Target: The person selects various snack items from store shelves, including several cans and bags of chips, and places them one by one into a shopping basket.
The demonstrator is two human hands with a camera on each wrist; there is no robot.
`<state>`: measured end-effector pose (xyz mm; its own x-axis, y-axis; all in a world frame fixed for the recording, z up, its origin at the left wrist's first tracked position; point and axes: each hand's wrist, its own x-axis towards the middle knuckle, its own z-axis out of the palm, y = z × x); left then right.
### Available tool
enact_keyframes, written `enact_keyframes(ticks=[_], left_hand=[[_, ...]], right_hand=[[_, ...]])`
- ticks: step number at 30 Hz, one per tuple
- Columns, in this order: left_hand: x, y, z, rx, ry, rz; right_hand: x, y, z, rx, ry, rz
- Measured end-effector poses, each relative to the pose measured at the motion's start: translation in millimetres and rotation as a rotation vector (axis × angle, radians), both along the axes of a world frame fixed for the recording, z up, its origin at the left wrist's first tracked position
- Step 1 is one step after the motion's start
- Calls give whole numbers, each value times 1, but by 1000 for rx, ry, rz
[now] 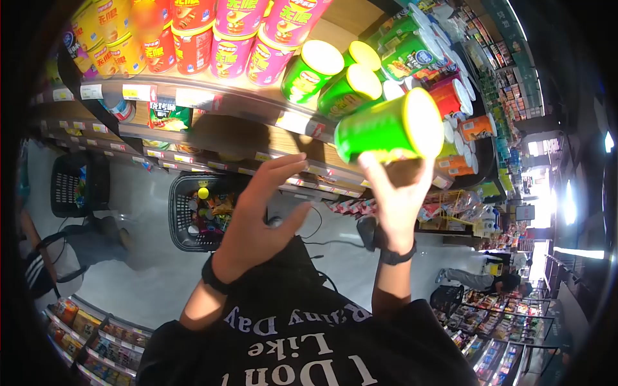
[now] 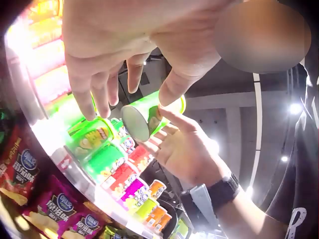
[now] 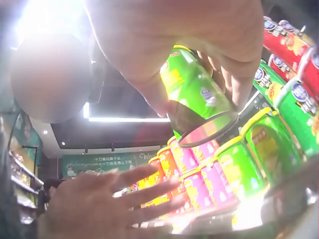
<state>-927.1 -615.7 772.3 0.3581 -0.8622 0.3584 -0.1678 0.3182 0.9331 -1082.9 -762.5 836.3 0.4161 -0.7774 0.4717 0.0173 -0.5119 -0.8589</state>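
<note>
Right hand (image 1: 396, 199) pinches green can (image 1: 373, 132) between thumb and fingers, held tilted in the air by the shelf front; shiny, yellow lid (image 1: 425, 122), silvery base (image 2: 134, 124). Left hand (image 1: 261, 215) just beside, apart from can; fingers extended, thumb spread. Shelf edge (image 1: 199, 98) carries price tags; green cans (image 1: 351, 90) sit near it, pink cans (image 1: 232, 55) alongside. Below, black basket (image 1: 179, 219) holds mixed colourful items, too small to tell. Open grey floor (image 1: 145, 186) runs to another basket (image 1: 63, 186), something green inside.
</note>
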Motion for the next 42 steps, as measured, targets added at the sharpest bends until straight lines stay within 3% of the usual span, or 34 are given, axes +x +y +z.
enact_keyframes(ticks=[5,14,16,19,21,22,27,31,34,35,36,38,39,40,42], left_hand=[[11,15,-25,132,111,140],[-16,22,-52,176,352,455],[-26,24,-61,186,387,528],[-35,32,-65,293,365,645],[-41,38,-79,272,465,685],[-43,41,-85,250,529,700],[-41,54,-114,178,715,724],[-27,82,-172,245,760,748],[-21,111,-248,351,842,767],[-21,121,-270,422,861,784],[-22,131,-297,547,862,813],[-17,148,-344,529,952,807],[-15,158,-370,541,984,796],[-14,168,-395,567,1000,815],[-16,187,-438,618,1033,861]], right_hand=[[40,-71,12,-293,-38,-29],[54,-112,-13,-30,-21,-33],[59,-110,-13,-122,-13,-124],[64,-110,-15,-265,-34,-93],[64,-111,-18,-256,-51,-65],[62,-105,-13,-125,11,-97],[59,-104,-21,-463,237,-306],[37,-103,-66,-758,-13,-360],[48,-68,-117,-978,-102,-122],[60,-45,-144,-880,-122,-131],[46,-36,-164,-805,232,85],[52,-19,-234,-601,667,576],[75,-2,-282,-471,759,849],[102,18,-329,-428,941,896],[125,35,-455,-333,1042,989]])
